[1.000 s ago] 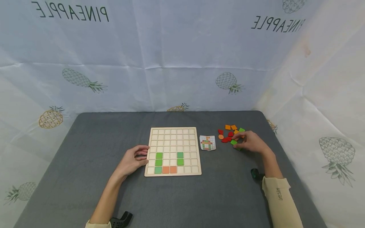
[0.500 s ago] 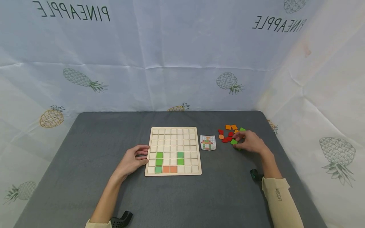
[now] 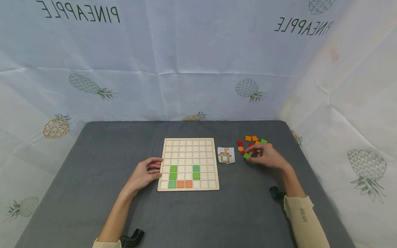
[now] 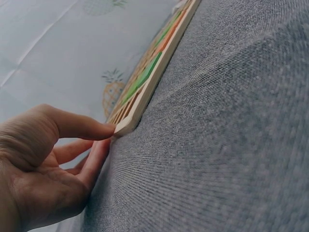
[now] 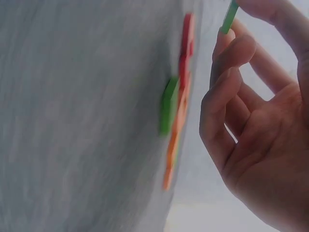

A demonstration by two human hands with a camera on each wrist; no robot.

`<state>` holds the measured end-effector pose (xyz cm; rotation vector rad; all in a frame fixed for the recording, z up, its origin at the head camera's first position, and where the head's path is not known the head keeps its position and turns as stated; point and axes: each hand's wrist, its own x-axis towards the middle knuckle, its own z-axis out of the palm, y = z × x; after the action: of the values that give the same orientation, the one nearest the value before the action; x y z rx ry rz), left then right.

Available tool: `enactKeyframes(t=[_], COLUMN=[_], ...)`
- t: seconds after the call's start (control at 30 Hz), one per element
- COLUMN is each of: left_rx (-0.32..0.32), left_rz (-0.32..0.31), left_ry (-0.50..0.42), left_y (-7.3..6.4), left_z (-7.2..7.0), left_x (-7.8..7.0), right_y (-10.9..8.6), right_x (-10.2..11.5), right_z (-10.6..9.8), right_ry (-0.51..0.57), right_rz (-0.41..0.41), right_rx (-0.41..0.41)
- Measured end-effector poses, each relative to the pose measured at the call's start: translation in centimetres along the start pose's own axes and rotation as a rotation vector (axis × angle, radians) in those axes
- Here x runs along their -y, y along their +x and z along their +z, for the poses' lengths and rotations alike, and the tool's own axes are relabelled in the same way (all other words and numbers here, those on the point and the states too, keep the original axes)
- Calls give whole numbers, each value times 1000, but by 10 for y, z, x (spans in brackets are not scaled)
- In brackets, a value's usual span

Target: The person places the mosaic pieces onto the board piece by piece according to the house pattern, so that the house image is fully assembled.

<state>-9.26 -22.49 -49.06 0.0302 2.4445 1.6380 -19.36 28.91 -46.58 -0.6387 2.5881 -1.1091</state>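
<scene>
A wooden grid board (image 3: pixel 204 151) lies flat on the table, with several green and two orange square tiles in its lower rows. My left hand (image 3: pixel 145 175) rests against its left edge. In the left wrist view the thumb (image 4: pixel 94 126) touches near a corner of the board (image 4: pixel 145 99), the other fingers loosely bent beside it. To the right, my right hand (image 3: pixel 269 156) pinches a green square tile (image 3: pixel 246 155) between thumb and fingers. That tile (image 5: pixel 230 17) is lifted off the table in the right wrist view, above another green tile (image 5: pixel 169 106).
A pattern card (image 3: pixel 226 155) lies between the board and the loose pieces. Around the right hand are red pieces (image 3: pixel 240 143), orange squares (image 3: pixel 248 138), an orange disc (image 3: pixel 240 148) and a green tile (image 3: pixel 263 141). Printed cloth hangs behind the grey table (image 3: pixel 124 137).
My right hand has picked up a green tile from the pile and moved left with it, toward the card. The left hand and the board have stayed in place.
</scene>
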Motion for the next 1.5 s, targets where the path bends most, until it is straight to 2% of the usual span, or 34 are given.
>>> enactKeyframes(t=[0.5,0.7,1.03,1.23,1.4,1.5], left_rx=[-4,-2,-12,-1,4,3], left_rz=[-3,5,-7,6,7,4], left_ry=[-13,-12,-8,-17,-29,-25], left_y=[-1,0,1,-1,-2,-1], left_z=[0,0,1,0,0,0], left_x=[-1,0,0,-1,-1,0], right_y=[18,27,40,46,50,52], right_x=[62,79,101,114,122,124], right_z=[38,56,86,102,115,122], right_ry=[71,123,113,26,-55,-130], right_rz=[-104,-154,-205,-280,-299,-318], right_rx=[108,157,274,316,369,375])
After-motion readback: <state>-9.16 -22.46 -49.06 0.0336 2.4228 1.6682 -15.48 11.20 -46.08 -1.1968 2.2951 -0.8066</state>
